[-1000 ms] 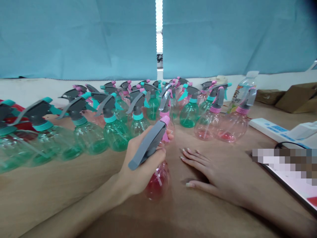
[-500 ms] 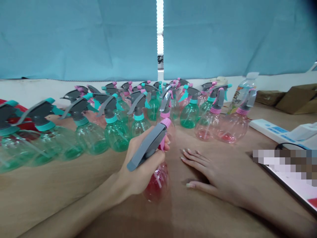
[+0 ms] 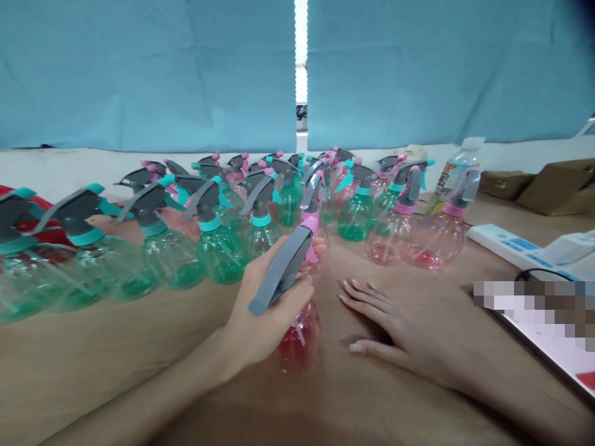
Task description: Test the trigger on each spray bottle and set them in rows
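Note:
In front of me, my left hand (image 3: 267, 297) is wrapped round the neck of a pink spray bottle (image 3: 300, 341) with a grey and pink trigger head. Its fingers reach toward the pink trigger, and the grip hides the collar. Some reddish tint shows low in the bottle's round body. My right hand (image 3: 395, 328) lies palm down on the wooden table (image 3: 344, 396), fingers spread, holding nothing. Just beyond the left hand stands a green spray bottle (image 3: 222, 254) in a row of similar ones. Two pink spray bottles, one of them nearer the right (image 3: 434, 244), stand past my right hand.
Many more green and pink spray bottles crowd the back of the table. A labelled drink bottle (image 3: 455, 176), a white power strip (image 3: 504, 244) and a cardboard box (image 3: 560, 186) are on the right. A flat, partly blurred-out object (image 3: 553, 353) lies at the right edge. A blue curtain (image 3: 139, 74) hangs behind.
My left hand and the pink spray bottle have shifted slightly to the right, the head a little more upright. My right hand has stayed in place.

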`<action>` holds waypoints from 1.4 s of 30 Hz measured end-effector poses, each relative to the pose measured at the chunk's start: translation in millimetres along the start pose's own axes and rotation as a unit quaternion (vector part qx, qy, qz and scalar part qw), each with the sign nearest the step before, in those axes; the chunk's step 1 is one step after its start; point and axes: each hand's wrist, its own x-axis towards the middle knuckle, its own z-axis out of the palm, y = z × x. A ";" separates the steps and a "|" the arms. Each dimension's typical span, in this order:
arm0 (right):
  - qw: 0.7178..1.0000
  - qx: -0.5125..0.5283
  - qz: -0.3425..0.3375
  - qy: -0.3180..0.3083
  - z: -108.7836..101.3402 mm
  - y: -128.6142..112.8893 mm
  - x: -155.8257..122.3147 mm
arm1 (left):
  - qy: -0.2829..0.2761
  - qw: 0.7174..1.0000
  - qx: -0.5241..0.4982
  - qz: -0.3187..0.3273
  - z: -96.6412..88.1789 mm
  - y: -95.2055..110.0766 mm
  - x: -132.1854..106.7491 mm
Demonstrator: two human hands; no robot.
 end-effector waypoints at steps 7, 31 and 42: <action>1.000 0.004 0.001 0.012 0.8 0.9 0.1 | -0.029 0.998 -0.048 -0.006 1.1 1.0 -0.1; 1.000 -0.006 -0.017 0.009 7.2 7.4 0.7 | -0.029 0.996 -0.079 0.015 3.8 -8.7 -0.6; 1.000 0.002 -0.016 0.010 6.7 7.6 1.0 | -0.031 0.996 -0.084 0.004 3.0 -9.7 -0.6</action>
